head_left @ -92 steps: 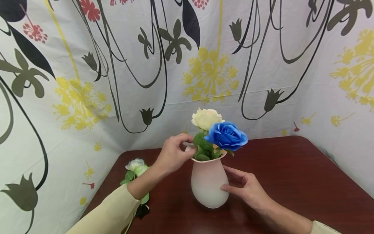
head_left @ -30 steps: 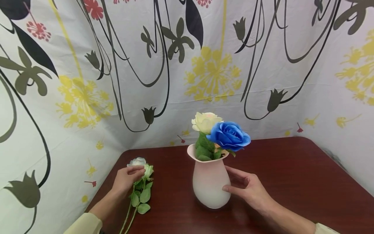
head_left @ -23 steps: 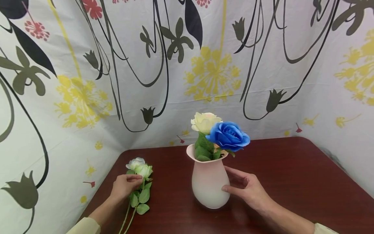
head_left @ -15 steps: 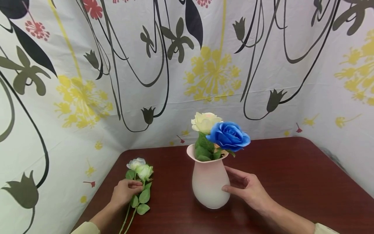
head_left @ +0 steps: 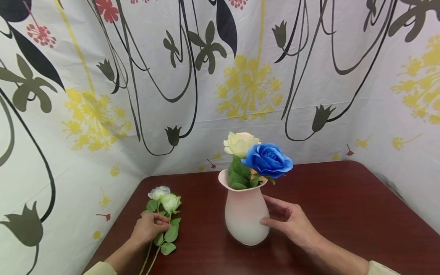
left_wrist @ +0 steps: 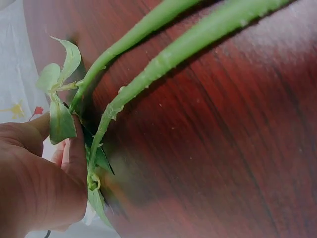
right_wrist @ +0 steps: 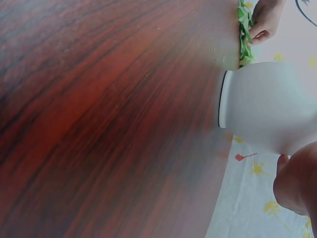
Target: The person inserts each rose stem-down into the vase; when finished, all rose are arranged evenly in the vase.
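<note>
A pale pink-white vase [head_left: 245, 219] stands upright on the table, holding a blue rose [head_left: 268, 159] and a cream rose [head_left: 240, 144] with green leaves. My right hand [head_left: 293, 223] holds the vase's right side, thumb in front and fingers reaching behind; in the right wrist view the hand [right_wrist: 299, 181] touches the vase's body [right_wrist: 267, 106]. At left, a greenish-white rose [head_left: 170, 202] and a bluish-white rose [head_left: 159, 192] lie side by side. Below the greenish-white bloom, my left hand [head_left: 149, 228] pinches its stem; the left wrist view shows two thorny stems [left_wrist: 163, 62] by the hand.
The dark red-brown wooden table [head_left: 330, 206] has rounded far corners. Close behind it and along both sides hangs a white curtain [head_left: 206, 110] printed with flowers. Leaves [head_left: 168, 248] of the lying roses spread toward the vase side.
My left hand has left the vase's rim and moved left to the lying roses, sliding from the blooms down to a stem. The right hand has stayed on the vase.
</note>
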A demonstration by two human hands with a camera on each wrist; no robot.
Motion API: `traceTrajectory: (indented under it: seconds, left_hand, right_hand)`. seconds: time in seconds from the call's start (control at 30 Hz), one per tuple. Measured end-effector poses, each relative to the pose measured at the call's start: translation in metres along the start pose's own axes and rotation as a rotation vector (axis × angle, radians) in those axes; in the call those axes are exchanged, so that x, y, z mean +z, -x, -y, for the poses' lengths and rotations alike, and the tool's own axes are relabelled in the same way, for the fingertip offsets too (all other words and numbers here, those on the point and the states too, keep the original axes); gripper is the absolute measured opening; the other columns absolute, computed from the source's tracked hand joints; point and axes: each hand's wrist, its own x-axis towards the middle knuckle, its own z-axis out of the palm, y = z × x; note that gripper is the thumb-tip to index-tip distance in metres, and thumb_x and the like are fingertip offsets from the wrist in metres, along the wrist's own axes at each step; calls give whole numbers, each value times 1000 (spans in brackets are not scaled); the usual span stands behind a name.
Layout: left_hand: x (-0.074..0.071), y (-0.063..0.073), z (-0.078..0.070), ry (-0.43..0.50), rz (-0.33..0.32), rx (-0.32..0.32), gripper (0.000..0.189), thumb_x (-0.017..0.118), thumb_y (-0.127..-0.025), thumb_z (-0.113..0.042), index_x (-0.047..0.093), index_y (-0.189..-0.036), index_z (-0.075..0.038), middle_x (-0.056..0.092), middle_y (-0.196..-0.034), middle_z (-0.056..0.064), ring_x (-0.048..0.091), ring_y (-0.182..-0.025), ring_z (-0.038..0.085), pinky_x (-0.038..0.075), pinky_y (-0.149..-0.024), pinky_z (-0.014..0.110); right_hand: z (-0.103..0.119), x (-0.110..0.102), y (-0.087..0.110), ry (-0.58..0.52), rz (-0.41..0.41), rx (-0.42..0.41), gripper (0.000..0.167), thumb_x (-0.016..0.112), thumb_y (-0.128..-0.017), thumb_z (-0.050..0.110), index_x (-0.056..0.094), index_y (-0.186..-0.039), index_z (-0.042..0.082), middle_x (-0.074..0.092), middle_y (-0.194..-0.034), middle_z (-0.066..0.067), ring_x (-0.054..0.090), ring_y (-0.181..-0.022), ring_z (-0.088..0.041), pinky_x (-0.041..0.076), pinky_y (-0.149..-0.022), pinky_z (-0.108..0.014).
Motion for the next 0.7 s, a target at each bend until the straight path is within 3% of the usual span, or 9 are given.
traceTrajectory:
  seconds: [0.27, 0.57, 0.7]
  left_hand:
    - [-2, 1, -9, 36, -2, 29, 10, 86, -88, -13, 81, -94, -7, 76, -82, 0, 70, -70, 17, 56, -61, 33]
    - [-17, 6, -29, 120, 30, 91, 9, 81, -93, -11, 81, -98, -4, 76, -79, 3, 69, -70, 24, 50, -59, 32]
    - [-27, 9, -40, 174, 59, 103, 11, 72, -95, -3, 80, -101, 0, 78, -92, 7, 55, -61, 17, 43, -53, 29]
  right_hand:
    - [0, 0, 0, -5, 7, -9, 65, 84, -94, 15, 57, -153, 8, 61, -149, -15, 67, -127, -29, 58, -98, -31]
    - [1, 0, 0, -5, 7, -4, 66, 84, -93, 15, 57, -153, 8, 61, -150, -16, 66, -128, -30, 58, -98, -32]
    - [1, 0, 0, 1, 4, -4, 67, 85, -93, 16, 57, -153, 7, 61, -150, -16, 66, -129, -31, 58, -98, -32]
